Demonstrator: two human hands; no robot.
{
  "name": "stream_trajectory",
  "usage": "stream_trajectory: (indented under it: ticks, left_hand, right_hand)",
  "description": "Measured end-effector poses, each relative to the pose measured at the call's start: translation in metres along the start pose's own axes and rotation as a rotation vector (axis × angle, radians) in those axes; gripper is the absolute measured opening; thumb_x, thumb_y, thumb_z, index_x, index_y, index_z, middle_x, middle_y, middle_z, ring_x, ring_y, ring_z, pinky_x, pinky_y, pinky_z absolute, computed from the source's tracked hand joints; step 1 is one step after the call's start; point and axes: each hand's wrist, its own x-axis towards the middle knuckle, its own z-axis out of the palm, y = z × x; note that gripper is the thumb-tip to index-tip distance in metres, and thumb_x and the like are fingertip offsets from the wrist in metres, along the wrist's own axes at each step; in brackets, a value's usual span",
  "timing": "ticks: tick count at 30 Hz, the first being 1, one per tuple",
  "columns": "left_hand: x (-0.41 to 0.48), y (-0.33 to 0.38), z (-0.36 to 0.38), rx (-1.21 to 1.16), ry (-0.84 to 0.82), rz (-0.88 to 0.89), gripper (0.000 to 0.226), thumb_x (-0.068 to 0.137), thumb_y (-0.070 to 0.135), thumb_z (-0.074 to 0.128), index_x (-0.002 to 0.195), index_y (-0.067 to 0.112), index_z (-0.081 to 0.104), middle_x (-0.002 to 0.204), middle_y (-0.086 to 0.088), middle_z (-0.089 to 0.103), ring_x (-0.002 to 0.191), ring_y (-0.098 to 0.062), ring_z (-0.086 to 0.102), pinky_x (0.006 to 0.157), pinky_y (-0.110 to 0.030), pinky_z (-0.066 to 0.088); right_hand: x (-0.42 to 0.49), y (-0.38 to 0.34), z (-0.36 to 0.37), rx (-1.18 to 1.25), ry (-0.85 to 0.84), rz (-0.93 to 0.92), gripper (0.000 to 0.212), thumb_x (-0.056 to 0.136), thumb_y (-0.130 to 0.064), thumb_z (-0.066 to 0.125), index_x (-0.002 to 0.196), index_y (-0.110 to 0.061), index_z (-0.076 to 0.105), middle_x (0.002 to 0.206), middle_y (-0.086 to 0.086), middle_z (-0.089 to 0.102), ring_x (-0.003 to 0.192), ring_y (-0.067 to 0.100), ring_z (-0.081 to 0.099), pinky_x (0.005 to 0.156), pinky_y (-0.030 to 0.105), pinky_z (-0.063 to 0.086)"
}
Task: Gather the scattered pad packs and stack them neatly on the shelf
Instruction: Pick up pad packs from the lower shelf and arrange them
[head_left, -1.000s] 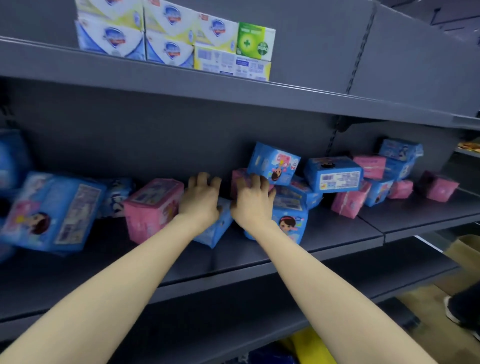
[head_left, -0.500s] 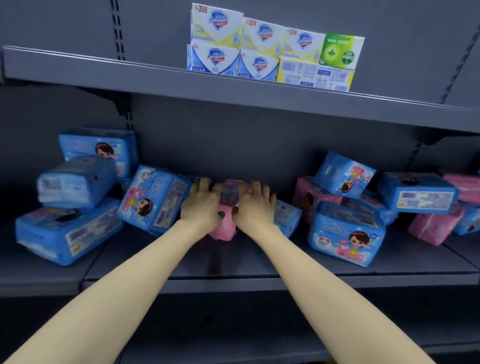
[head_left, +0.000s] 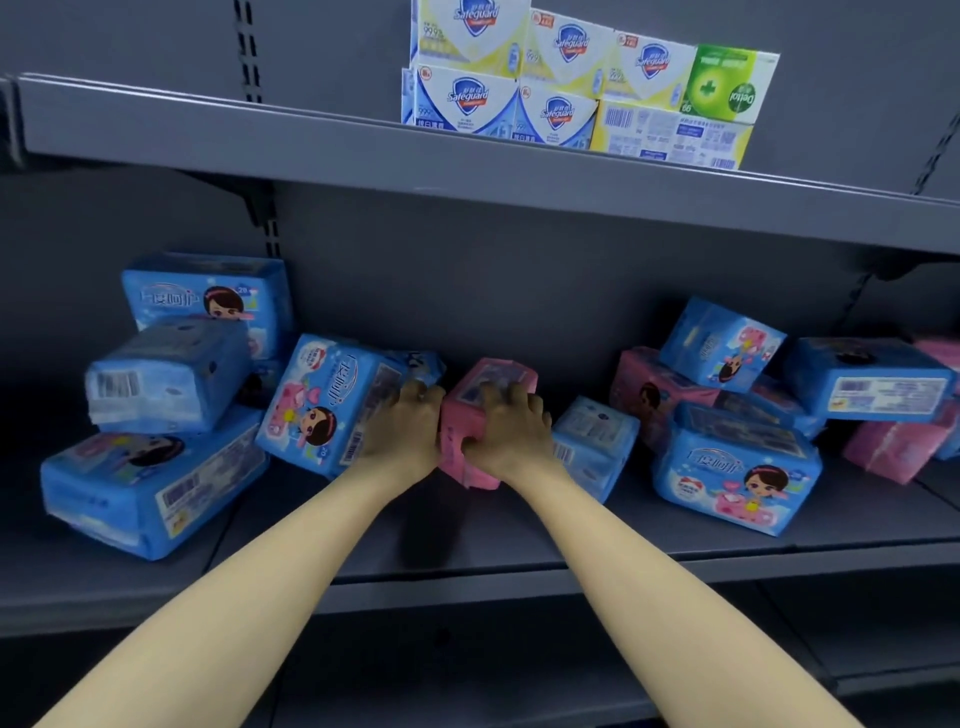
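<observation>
You are gripping the pink pack (head_left: 485, 382) with both hands, close together, one on each side. Your left hand (head_left: 410, 431) is clamping its left side with fingers curled over the upper edge. Your right hand (head_left: 511, 436) is wrapping over its top right corner, thumb pressing on the front face.

The pink pack is standing on one narrow end on the shelf (head_left: 519, 540), its long axis running nearly upright and its upper end tipping slightly back and to the right.

Just left of the pink pack, a big blue pack (head_left: 322, 405) is leaning at a tilt, touching your left hand. Further left, three blue packs (head_left: 156, 483) are sitting in a loose pile. Just right of the pink pack, a small blue pack (head_left: 592, 441) is lying tilted against your right hand. Beyond it, blue and pink packs (head_left: 737, 478) are lying in a jumble. Above the pink pack, soap boxes (head_left: 571, 88) are sitting on the upper shelf (head_left: 311, 135).
</observation>
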Motion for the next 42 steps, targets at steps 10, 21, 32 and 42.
stream_trajectory:
  ticks: [10, 21, 32, 42]
  left_hand:
    - [0.018, -0.006, 0.021, -0.169, -0.118, 0.044, 0.033, 0.093, 0.019, 0.050, 0.122, 0.006, 0.041, 0.121, -0.015, 0.055, 0.106, -0.030, 0.058, 0.075, -0.034, 0.045]
    - [0.019, -0.011, 0.021, -0.393, -0.173, 0.159, 0.024, 0.086, 0.006, 0.056, 0.108, 0.008, 0.047, 0.106, -0.008, 0.059, 0.095, -0.022, 0.058, 0.067, -0.025, 0.041]
    - [0.010, -0.007, 0.008, -0.785, -0.188, 0.265, 0.057, 0.082, -0.016, 0.040, 0.129, 0.014, 0.049, 0.132, -0.004, 0.046, 0.121, -0.017, 0.047, 0.094, -0.019, 0.039]
    - [0.005, -0.010, -0.007, -1.003, -0.202, 0.215, 0.075, 0.087, -0.003, 0.056, 0.145, 0.021, 0.015, 0.132, 0.006, 0.042, 0.114, 0.000, 0.038, 0.089, -0.005, 0.033]
  right_hand:
    - [0.006, -0.010, 0.009, 0.152, 0.025, 0.095, 0.073, 0.084, -0.034, 0.063, 0.145, -0.019, 0.026, 0.146, 0.010, 0.017, 0.126, 0.039, 0.030, 0.100, 0.040, 0.037]
    - [0.009, -0.010, 0.012, 0.337, 0.125, 0.189, 0.060, 0.079, -0.031, 0.066, 0.134, -0.020, 0.045, 0.135, 0.007, 0.028, 0.121, 0.033, 0.040, 0.099, 0.032, 0.038]
    - [-0.001, 0.003, 0.022, 0.769, 0.474, 0.282, 0.077, 0.071, -0.029, 0.080, 0.136, -0.014, 0.041, 0.128, 0.007, 0.048, 0.114, 0.022, 0.052, 0.089, 0.024, 0.042]
    - [-0.009, 0.005, 0.016, 1.191, 0.699, 0.305, 0.076, 0.060, -0.027, 0.067, 0.131, -0.011, 0.043, 0.115, 0.002, 0.049, 0.103, 0.017, 0.051, 0.078, 0.023, 0.044]
